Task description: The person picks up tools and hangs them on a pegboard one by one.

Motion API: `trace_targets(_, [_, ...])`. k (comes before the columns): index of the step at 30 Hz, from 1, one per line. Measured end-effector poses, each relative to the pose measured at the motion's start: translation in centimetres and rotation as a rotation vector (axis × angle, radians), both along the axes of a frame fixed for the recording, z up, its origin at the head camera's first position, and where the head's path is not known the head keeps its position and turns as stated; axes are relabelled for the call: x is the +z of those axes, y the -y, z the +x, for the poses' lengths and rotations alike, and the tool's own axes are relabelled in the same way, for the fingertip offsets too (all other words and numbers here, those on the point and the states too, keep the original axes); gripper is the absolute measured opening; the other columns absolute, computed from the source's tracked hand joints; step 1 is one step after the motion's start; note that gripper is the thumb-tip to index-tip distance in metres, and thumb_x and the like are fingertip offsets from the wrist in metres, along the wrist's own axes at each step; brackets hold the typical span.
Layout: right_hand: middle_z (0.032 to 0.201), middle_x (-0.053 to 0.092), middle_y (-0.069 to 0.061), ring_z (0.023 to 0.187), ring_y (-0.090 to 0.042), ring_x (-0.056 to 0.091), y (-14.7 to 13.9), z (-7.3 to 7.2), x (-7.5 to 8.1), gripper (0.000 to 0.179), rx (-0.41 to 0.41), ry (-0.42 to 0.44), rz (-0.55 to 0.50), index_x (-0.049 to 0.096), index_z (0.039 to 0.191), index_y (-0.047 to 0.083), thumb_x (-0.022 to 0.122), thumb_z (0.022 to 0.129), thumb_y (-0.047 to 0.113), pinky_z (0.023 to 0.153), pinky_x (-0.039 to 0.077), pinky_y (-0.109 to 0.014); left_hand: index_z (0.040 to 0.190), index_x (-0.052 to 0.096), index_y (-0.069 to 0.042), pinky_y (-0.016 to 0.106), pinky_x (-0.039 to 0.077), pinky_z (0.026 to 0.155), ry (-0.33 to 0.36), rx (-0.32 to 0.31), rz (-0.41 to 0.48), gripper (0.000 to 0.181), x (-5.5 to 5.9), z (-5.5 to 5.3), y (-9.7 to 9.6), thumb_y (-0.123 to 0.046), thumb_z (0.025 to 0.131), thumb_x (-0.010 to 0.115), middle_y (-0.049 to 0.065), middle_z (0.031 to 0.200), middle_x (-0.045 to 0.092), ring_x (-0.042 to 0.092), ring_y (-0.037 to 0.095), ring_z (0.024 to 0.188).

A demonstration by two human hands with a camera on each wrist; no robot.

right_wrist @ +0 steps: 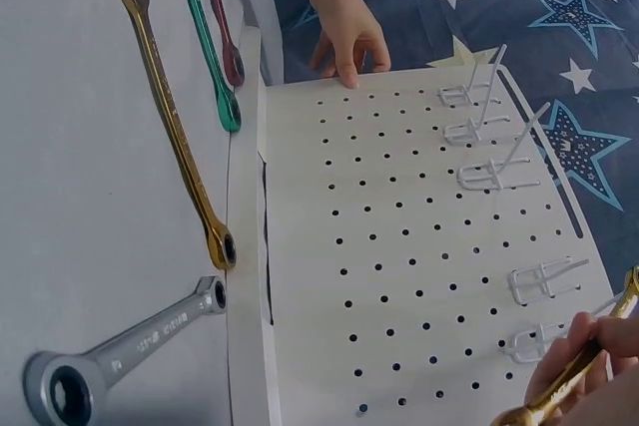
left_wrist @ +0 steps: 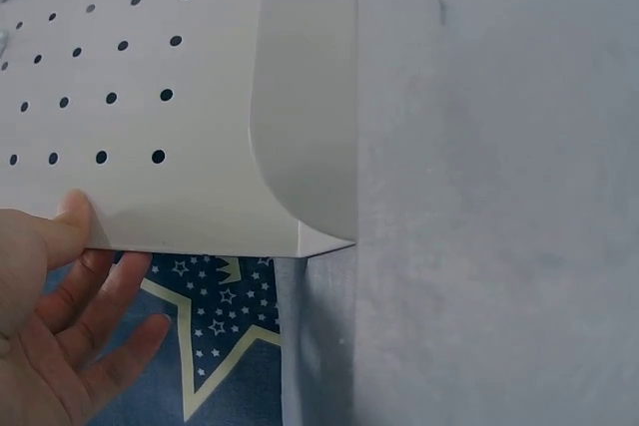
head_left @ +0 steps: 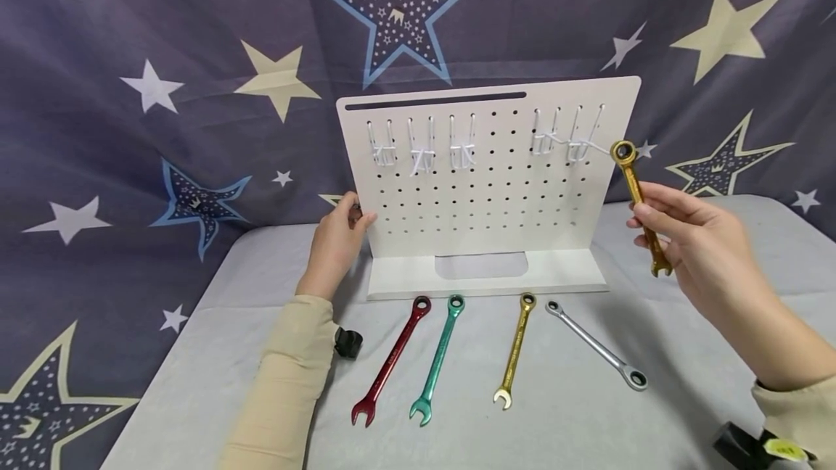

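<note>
Beige-sleeved right hand (head_left: 702, 238) grips gold metal ring-ended wrench (head_left: 635, 187); align ring (head_left: 615, 153) with white wire hook (head_left: 591, 143); left hand (head_left: 334, 241) pinches white perforated board (head_left: 483, 240).

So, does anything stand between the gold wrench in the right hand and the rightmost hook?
Nothing visible does: in the head view, the held gold wrench has its ring end right beside the tip of the rightmost hook; contact is unclear.

High head view forward and down, wrist views closer and sideways, pegboard (head_left: 483, 194) in all
</note>
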State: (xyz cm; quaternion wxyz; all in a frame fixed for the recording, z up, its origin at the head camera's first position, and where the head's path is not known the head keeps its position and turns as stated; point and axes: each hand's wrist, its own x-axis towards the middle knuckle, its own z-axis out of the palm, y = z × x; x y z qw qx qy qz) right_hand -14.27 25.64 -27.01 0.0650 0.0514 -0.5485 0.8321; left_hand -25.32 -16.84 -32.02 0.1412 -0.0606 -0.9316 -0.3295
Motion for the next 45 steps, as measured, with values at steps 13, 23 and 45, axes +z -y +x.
trace_targets(13, [0.089,0.073,-0.002,0.078,-0.013,0.069,0.9,-1.1,-0.4,0.024,-0.013,0.028,0.039,0.074,0.107,0.012,0.066,0.092,-0.004,0.066,0.052,-0.022,0.115,0.053,-0.011,0.044,0.045,0.072,-0.023,0.003,-0.025,0.025,-0.3,0.1,0.3,-0.03,0.1,0.059,0.011,0.1,0.063,0.058,0.029,0.083])
trace_targets(23, [0.088,0.074,-0.001,0.076,-0.013,0.07,1.3,-2.6,-0.7,0.021,-0.043,0.053,0.035,0.074,0.103,0.013,0.07,0.09,-0.003,0.069,0.054,-0.022,0.115,0.053,-0.012,0.044,0.045,0.074,-0.006,0.012,-0.023,0.025,-0.3,-0.1,0.0,-0.031,0.101,0.058,0.011,0.103,0.064,0.059,0.03,0.086])
trace_targets(45, [0.085,0.07,0.001,0.075,-0.012,0.071,2.1,-5.7,-1.1,0.02,-0.118,0.098,0.086,0.069,0.102,0.015,0.068,0.091,-0.003,0.069,0.056,-0.023,0.114,0.053,-0.011,0.046,0.047,0.077,-0.007,0.02,-0.021,0.024,0.0,0.2,-0.3,-0.029,0.101,0.06,0.012,0.105,0.065,0.061,0.031,0.091])
